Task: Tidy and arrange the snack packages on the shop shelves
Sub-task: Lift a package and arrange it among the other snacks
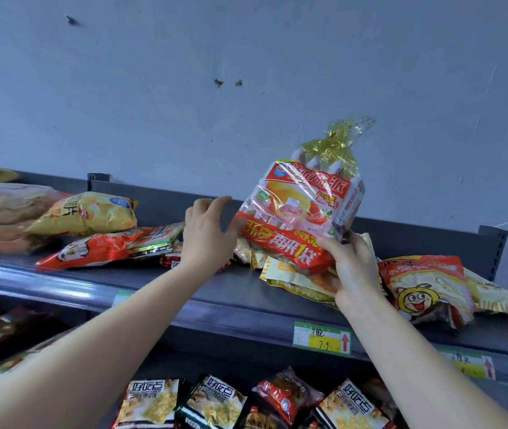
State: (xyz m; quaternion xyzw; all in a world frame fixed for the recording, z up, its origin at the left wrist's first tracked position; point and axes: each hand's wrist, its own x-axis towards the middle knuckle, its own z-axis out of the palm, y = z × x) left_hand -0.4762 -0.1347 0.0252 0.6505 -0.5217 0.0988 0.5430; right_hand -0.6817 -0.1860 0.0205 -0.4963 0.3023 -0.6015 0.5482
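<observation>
A big red and clear cake bag (300, 209) with a gold tied top stands tilted on the top shelf (153, 277). My right hand (351, 267) grips its lower right corner. My left hand (208, 233) is spread, fingers apart, with its thumb touching the bag's lower left edge. Flat gold packets (290, 280) lie under the bag. To the left lie a red snack bag (92, 249) and a yellow chip bag (88, 213). A red and yellow bag with a cartoon bee (426, 289) lies to the right.
Wrapped bread loaves (2, 209) are stacked at the far left of the shelf. A green and yellow price tag (322, 339) is clipped to the shelf's front rail. Several snack bags (215, 404) fill the lower shelf. A grey wall rises behind.
</observation>
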